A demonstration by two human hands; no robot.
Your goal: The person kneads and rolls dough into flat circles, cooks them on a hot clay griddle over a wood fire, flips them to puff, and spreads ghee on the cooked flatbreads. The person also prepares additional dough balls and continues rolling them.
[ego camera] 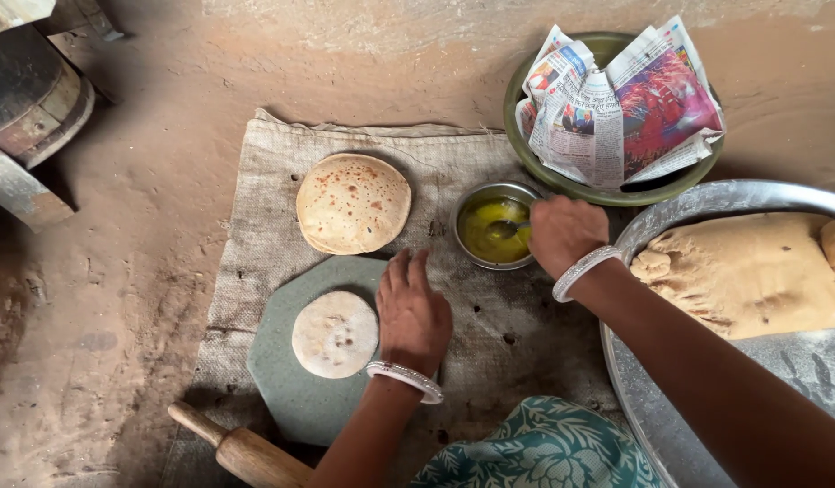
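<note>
Nearest the camera, a wooden rolling pin point(246, 455) lies idle on the sackcloth point(282, 172) spread over the earthen floor, its handle pointing away to the left. Just beyond it sits a grey-green rolling board point(295, 398) carrying a small round of raw dough point(335, 333), rolled out flat but still pale and uncooked. The left hand point(412, 312) rests palm down at the board's right edge, just beside the round, its fingers straight, close together and holding nothing. To the right, a wide metal tray point(697, 203) holds a large slab of dough point(751, 271), so plenty seems left to shape. Further on, the right hand point(564, 233) has its fingers clamped on the handle of a spoon point(509, 228) whose bowl dips into the yellow fat in a small steel bowl point(494, 223). Left of that bowl, one cooked flatbread point(353, 202), browned in spots, lies on the cloth. Farthest back, a green basin point(607, 190) lined with newspaper point(620, 104) appears to hold nothing else. Judging by this, one bread is done, one rolled, and the work is at an early stage.
</note>
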